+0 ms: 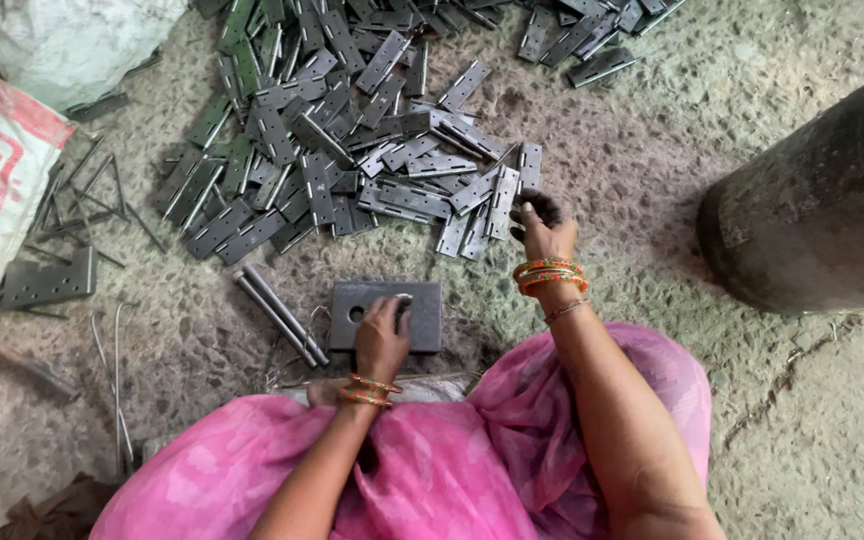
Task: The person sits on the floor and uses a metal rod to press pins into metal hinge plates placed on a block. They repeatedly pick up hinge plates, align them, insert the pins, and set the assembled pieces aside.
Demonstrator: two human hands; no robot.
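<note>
A wide heap of grey metal hinge plates (352, 130) covers the rough concrete floor (652, 150) ahead of the seated person, running from the upper left across to the top edge, with most plates lying flat and pointing every which way. At the right stands a dark, rounded drum-like object (812, 210), and at the left lie white woven sacks (2, 150) with thin metal rods (92, 200) scattered beside them and 1 larger flat plate (47, 280). Closer in, directly before the pink-clad lap, sits a dark steel block (372, 305) with a round hole near its left end; 2 long rods (277, 312) lie slanted just to its left. The left hand (382, 335) rests on top of this block, fingers curled down over its right half — whether anything small is pinched beneath them cannot be told. The right hand (544, 228) reaches forward to the heap's near right edge, its grip loosely closed with fingertips touching the nearest hinge plates (492, 205), which lie with their long axes roughly pointing away from the person. That edge lies up and to the right of the block, so the right hand is plainly the nearer one — the left is well apart from the heap.
</note>
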